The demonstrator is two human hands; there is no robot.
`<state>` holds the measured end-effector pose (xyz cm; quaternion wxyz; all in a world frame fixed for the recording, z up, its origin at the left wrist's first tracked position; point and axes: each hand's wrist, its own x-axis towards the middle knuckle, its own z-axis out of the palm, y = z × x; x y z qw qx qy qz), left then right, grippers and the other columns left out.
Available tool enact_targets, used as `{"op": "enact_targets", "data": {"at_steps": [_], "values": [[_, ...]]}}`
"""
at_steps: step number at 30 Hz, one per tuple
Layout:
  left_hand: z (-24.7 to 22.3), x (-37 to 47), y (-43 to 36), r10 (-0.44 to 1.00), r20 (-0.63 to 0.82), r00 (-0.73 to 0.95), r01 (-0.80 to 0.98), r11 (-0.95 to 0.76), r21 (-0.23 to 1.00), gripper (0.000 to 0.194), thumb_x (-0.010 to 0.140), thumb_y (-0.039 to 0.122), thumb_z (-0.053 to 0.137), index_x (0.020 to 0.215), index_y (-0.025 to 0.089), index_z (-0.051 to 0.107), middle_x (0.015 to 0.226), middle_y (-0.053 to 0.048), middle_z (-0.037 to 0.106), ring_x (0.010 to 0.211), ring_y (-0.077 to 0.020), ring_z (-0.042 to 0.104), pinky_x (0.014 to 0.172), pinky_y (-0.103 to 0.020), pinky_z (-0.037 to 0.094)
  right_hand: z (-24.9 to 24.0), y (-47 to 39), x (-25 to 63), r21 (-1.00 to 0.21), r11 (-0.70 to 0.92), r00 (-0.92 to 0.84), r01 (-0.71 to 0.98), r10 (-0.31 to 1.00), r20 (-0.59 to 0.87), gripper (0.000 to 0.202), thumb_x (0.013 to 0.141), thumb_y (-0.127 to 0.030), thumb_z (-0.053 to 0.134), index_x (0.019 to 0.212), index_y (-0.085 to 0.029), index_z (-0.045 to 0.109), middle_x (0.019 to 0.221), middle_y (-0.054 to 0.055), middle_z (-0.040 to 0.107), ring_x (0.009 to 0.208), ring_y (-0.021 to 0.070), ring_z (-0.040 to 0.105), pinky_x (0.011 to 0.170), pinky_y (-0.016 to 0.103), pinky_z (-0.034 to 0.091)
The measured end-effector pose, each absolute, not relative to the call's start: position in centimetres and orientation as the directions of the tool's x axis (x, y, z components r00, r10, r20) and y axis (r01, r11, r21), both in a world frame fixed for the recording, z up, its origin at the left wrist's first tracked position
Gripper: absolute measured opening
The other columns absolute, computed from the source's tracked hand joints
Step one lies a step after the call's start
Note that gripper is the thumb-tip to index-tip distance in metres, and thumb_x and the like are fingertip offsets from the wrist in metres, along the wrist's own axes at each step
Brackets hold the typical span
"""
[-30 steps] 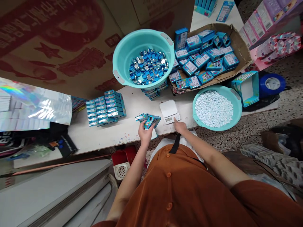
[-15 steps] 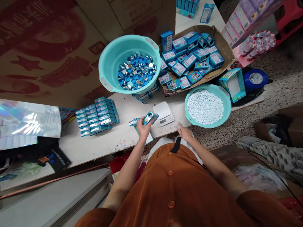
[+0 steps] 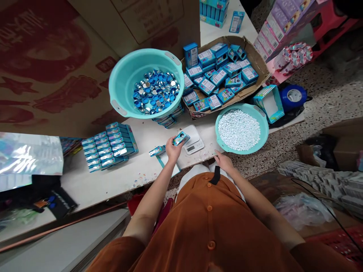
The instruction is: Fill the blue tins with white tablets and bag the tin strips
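Note:
My left hand (image 3: 173, 150) is closed round a small blue box (image 3: 181, 138) with a round hole in its top, over the left edge of a white scale (image 3: 194, 141). Another blue box (image 3: 157, 150) lies just left of that hand, by a blue-edged tray (image 3: 170, 166). At the table's front edge is my right hand (image 3: 224, 160), its index finger stretched out and nothing seen in it. Right of the scale stands a teal basin of white pellets (image 3: 239, 130). A larger teal basin (image 3: 121, 83) behind holds blue and silver caps (image 3: 155, 92).
Behind the scale, a cardboard tray (image 3: 262, 68) holds many blue boxes. Rows of blue boxes (image 3: 109, 145) stand on the white table (image 3: 119, 177) at the left. A big carton (image 3: 51, 68) rises at the back left, and an open display box (image 3: 270, 104) stands right.
The view has shifted, so most things appear further left. My left hand still holds the box, now tilted lower beside the scale. My right hand stays near the table's edge.

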<state>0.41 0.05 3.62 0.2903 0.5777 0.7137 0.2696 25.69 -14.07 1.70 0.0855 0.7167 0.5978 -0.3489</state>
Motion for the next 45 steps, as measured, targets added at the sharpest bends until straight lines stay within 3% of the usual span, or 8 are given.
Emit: {"op": "enact_targets", "data": {"at_steps": [19,29,33,36,45], "values": [[3.2,2.6,1.8,0.975,-0.111,-0.193,0.649,0.212,0.73,0.043,0.061,0.036,0.075,0.099,0.021,0.062,0.098,-0.004,0.063,0.092,-0.022,0.058,0.086,-0.033,0.044,1.9,-15.7,29.0,-0.297,-0.357,0.095,0.886,0.765,-0.637,0.048,0.096,-0.039,0.03,0.14,-0.021,0.035,0.111,0.009,0.067,0.095,0.0213,0.063,0.08,0.028,0.043],[0.0,3.6,2.4,0.989,-0.099,-0.108,0.685,0.146,0.714,0.038,0.065,0.027,0.072,0.101,0.018,0.061,0.099,-0.007,0.062,0.098,-0.023,0.057,0.091,-0.035,0.042,1.8,-16.2,30.6,-0.298,-0.398,0.133,0.868,0.764,-0.631,0.044,0.094,-0.037,0.035,0.135,-0.022,0.044,0.118,0.009,0.065,0.102,0.0223,0.062,0.087,0.03,0.044],[-0.3,3.2,2.2,0.995,-0.1,-0.017,0.713,0.082,0.697,0.068,0.061,0.026,0.076,0.123,0.017,0.049,0.113,-0.011,0.058,0.111,-0.0274,0.051,0.099,-0.04,0.037,1.9,-16.3,31.2,-0.29,-0.398,0.139,0.871,0.764,-0.63,0.043,0.094,-0.036,0.035,0.134,-0.022,0.045,0.12,0.009,0.063,0.104,0.0218,0.061,0.089,0.03,0.043],[0.2,2.2,0.6,0.996,-0.074,-0.057,0.727,0.092,0.68,0.091,0.058,0.03,0.079,0.137,0.017,0.034,0.123,-0.014,0.052,0.12,-0.0302,0.045,0.104,-0.043,0.032,2.0,-16.4,31.6,-0.295,-0.395,0.141,0.87,0.773,-0.619,0.042,0.094,-0.036,0.035,0.132,-0.022,0.047,0.12,0.008,0.064,0.104,0.022,0.061,0.089,0.031,0.044],[0.4,-0.5,-9.9,0.958,-0.226,-0.177,0.663,0.286,0.692,0.081,0.066,0.038,0.073,0.135,0.021,0.034,0.118,-0.012,0.055,0.116,-0.0282,0.048,0.099,-0.045,0.037,1.5,-16.0,30.6,-0.39,-0.328,0.064,0.86,0.829,-0.556,0.039,0.093,-0.034,0.038,0.126,-0.021,0.055,0.118,0.008,0.065,0.105,0.0216,0.061,0.09,0.029,0.044]]}}
